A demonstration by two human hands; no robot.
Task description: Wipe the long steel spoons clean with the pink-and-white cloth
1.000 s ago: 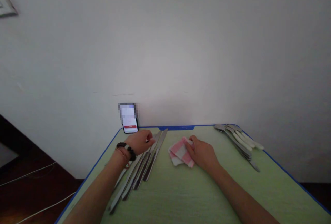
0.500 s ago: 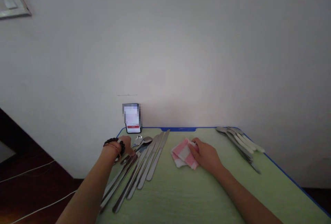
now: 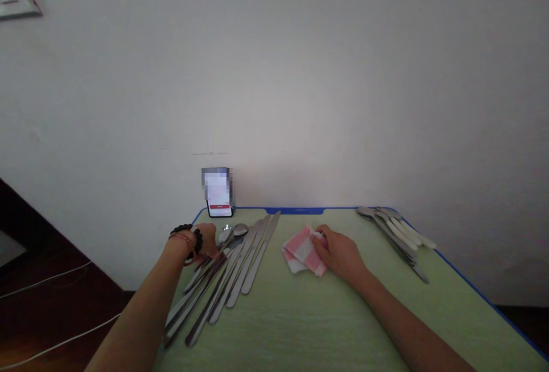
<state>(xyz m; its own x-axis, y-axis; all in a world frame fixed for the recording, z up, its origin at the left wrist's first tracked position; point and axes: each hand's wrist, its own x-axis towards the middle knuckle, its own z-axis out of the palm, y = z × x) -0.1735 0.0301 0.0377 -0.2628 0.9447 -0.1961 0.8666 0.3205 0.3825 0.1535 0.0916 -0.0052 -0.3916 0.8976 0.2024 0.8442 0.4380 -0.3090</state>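
Observation:
My left hand (image 3: 207,241), with dark beads at its wrist, is at the left side of the cutlery, fingers bent down and closed among the handles. Which piece it grips, if any, is hidden behind the hand. Just right of it show the bowls of two metal spoons (image 3: 241,230). Several table knives (image 3: 256,261) lie side by side, slanting, blades toward the wall. My right hand (image 3: 342,250) pinches a folded pink and white checked cloth (image 3: 302,250) that rests on the green table (image 3: 295,315).
A pile of forks and spoons (image 3: 397,234), some with white handles, lies at the table's far right. A phone (image 3: 219,193) leans upright against the wall (image 3: 283,86) at the back left. Blue edging (image 3: 295,210) borders the tabletop. White cables (image 3: 64,340) run across the floor at left.
My left hand has shifted slightly left, and the spoon bowl nearest it has moved a little left too. The right hand keeps the cloth in nearly the same place. The camera view has tilted slightly.

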